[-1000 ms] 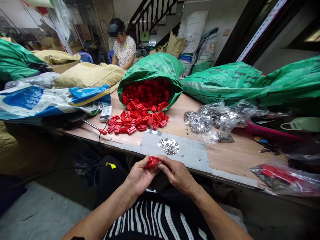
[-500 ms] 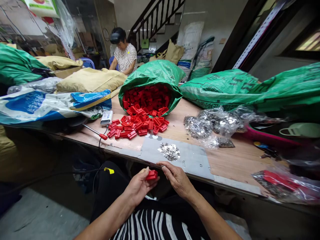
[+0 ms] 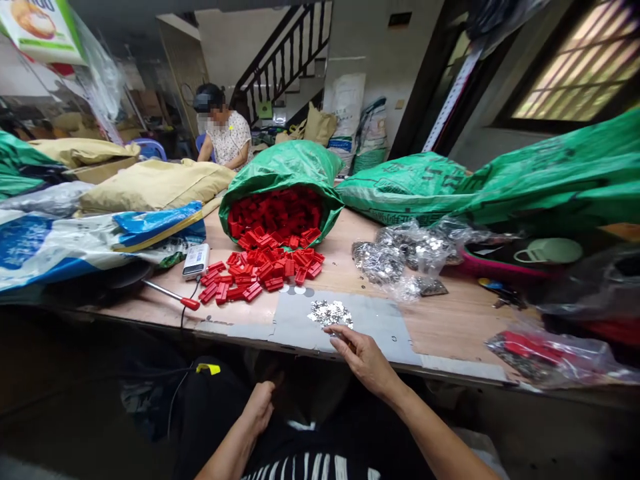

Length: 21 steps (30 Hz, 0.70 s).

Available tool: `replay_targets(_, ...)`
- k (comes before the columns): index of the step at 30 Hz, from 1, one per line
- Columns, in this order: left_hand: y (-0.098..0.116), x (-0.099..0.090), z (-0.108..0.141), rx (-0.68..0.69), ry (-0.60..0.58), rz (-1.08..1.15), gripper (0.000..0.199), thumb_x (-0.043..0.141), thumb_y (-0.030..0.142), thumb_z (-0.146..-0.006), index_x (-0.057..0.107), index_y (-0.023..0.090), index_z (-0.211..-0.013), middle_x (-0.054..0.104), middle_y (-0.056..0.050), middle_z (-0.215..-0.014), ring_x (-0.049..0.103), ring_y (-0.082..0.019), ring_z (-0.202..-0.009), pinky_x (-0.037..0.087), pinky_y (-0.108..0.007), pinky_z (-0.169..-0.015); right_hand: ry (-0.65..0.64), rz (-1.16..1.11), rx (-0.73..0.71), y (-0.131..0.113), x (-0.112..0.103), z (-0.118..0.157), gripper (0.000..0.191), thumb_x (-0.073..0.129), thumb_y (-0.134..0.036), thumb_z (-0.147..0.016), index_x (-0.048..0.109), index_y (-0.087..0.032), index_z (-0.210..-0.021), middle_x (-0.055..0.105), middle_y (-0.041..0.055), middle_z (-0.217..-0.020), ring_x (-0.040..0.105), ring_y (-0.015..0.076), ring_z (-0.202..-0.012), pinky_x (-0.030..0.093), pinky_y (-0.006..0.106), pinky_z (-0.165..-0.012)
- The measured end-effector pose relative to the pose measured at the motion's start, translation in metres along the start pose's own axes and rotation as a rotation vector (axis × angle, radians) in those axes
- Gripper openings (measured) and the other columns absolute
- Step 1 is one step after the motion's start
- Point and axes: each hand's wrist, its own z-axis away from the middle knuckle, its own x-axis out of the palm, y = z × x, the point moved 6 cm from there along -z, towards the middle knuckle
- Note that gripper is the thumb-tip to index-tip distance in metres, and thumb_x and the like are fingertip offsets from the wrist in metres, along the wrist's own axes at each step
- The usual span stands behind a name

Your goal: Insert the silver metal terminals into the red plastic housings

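My right hand [image 3: 365, 360] reaches over the table's front edge, its thumb and fingertips close together at the near side of a pile of small shiny metal pieces [image 3: 333, 313]. What lies between those fingertips, if anything, is too small to make out. Below the table edge, near my lap, is my left hand [image 3: 260, 403]; its fingers point down into shadow and are mostly hidden. No red part shows in it. A heap of red plastic parts [image 3: 260, 270] spills onto the table from a green sack [image 3: 287, 163].
Clear bags of metal pieces [image 3: 383, 260] lie right of the pile. A red-handled tool [image 3: 190, 303] and a white device [image 3: 196, 260] are at the left. One bag with red contents [image 3: 540, 353] sits at the right edge. Behind the sacks, another person [image 3: 227, 137] sits.
My left hand has dropped down and left, and the red plastic part it held is out of sight. My right hand has moved forward to the metal pile. The view has tilted up and shifted right.
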Motion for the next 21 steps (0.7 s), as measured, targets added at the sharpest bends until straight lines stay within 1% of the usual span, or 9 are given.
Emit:
replay_targets(3, 0.001, 0.002, 0.002, 0.016, -0.029, -0.034, 0.039, 0.074, 0.019, -0.062, 0.07, 0.013, -0.1, 0.072, -0.013, -0.1, 0.064, -0.029, -0.099, 0.047, -0.038, -0.085, 0.089, -0.016, 0.051, 0.007, -0.02, -0.002, 0.032, 0.043, -0.042, -0.093, 0.062, -0.021, -0.106, 0.063, 0.0017, -0.079, 0.056, 0.016, -0.071, 0.045, 0.027, -0.068)
replay_targets(6, 0.005, 0.009, 0.009, 0.053, -0.114, -0.084, 0.044, 0.078, 0.023, -0.059, 0.071, 0.014, -0.101, 0.069, -0.014, -0.111, 0.061, -0.03, -0.107, 0.045, -0.037, -0.091, 0.043, -0.081, 0.05, 0.004, -0.017, 0.002, 0.027, 0.043, -0.037, -0.094, 0.062, -0.02, -0.104, 0.06, -0.0001, -0.074, 0.055, 0.0145, -0.068, 0.044, 0.026, -0.067)
replay_targets(8, 0.006, 0.022, 0.018, 0.061, -0.25, -0.184, 0.047, 0.078, 0.033, -0.063, 0.07, 0.015, -0.106, 0.066, -0.015, -0.117, 0.06, -0.031, -0.108, 0.044, -0.038, -0.091, -0.059, -0.142, 0.002, -0.005, 0.001, 0.009, 0.023, 0.046, -0.032, -0.093, 0.065, -0.02, -0.098, 0.063, 0.0011, -0.08, 0.057, 0.0142, -0.072, 0.045, 0.026, -0.071)
replay_targets(10, 0.007, 0.039, 0.03, 0.054, -0.417, -0.294, 0.051, 0.078, 0.039, -0.064, 0.068, 0.017, -0.11, 0.065, -0.015, -0.118, 0.06, -0.031, -0.108, 0.044, -0.039, -0.09, -0.132, -0.16, -0.083, -0.016, 0.024, 0.019, 0.018, 0.054, -0.027, -0.088, 0.07, -0.02, -0.087, 0.063, 0.0028, -0.088, 0.058, 0.0154, -0.086, 0.044, 0.026, -0.08)
replay_targets(12, 0.009, 0.057, 0.042, 0.111, -0.56, -0.375, 0.056, 0.08, 0.039, -0.061, 0.067, 0.018, -0.111, 0.066, -0.012, -0.112, 0.059, -0.031, -0.107, 0.044, -0.04, -0.089, -0.2, -0.174, -0.08, -0.021, 0.049, 0.028, 0.014, 0.06, -0.024, -0.084, 0.073, -0.021, -0.084, 0.062, 0.0022, -0.086, 0.058, 0.0143, -0.083, 0.045, 0.024, -0.075)
replay_targets(13, 0.012, 0.063, 0.047, 0.165, -0.599, -0.412, 0.055, 0.082, 0.038, -0.059, 0.068, 0.017, -0.108, 0.067, -0.011, -0.108, 0.058, -0.032, -0.106, 0.044, -0.039, -0.089, -0.253, -0.176, -0.088, -0.023, 0.062, 0.032, 0.014, 0.061, -0.023, -0.083, 0.074, -0.023, -0.087, 0.062, 0.0017, -0.087, 0.058, 0.0139, -0.082, 0.045, 0.023, -0.075)
replay_targets(16, 0.016, 0.073, 0.055, 0.265, -0.615, -0.515, 0.044, 0.082, 0.038, -0.058, 0.071, 0.015, -0.095, 0.068, -0.008, -0.095, 0.059, -0.03, -0.096, 0.045, -0.037, -0.085, -0.305, -0.105, -0.15, -0.025, 0.085, 0.037, 0.014, 0.066, -0.02, -0.08, 0.075, -0.026, -0.088, 0.066, -0.0001, -0.084, 0.057, 0.0145, -0.087, 0.041, 0.026, -0.083)
replay_targets(18, 0.015, 0.073, 0.058, 0.25, -0.593, -0.542, 0.039, 0.08, 0.038, -0.061, 0.072, 0.015, -0.091, 0.068, -0.008, -0.09, 0.059, -0.028, -0.091, 0.045, -0.036, -0.083, -0.331, -0.048, -0.176, -0.023, 0.092, 0.037, 0.015, 0.066, -0.019, -0.08, 0.075, -0.027, -0.089, 0.067, -0.0004, -0.083, 0.056, 0.0151, -0.088, 0.039, 0.027, -0.086)
replay_targets(21, 0.012, 0.071, 0.063, 0.21, -0.579, -0.556, 0.036, 0.073, 0.041, -0.069, 0.072, 0.014, -0.092, 0.068, -0.008, -0.088, 0.058, -0.026, -0.089, 0.043, -0.035, -0.083, -0.337, 0.009, -0.151, -0.015, 0.095, 0.037, 0.015, 0.063, -0.017, -0.08, 0.074, -0.024, -0.087, 0.067, 0.0008, -0.084, 0.057, 0.0157, -0.086, 0.04, 0.028, -0.084)
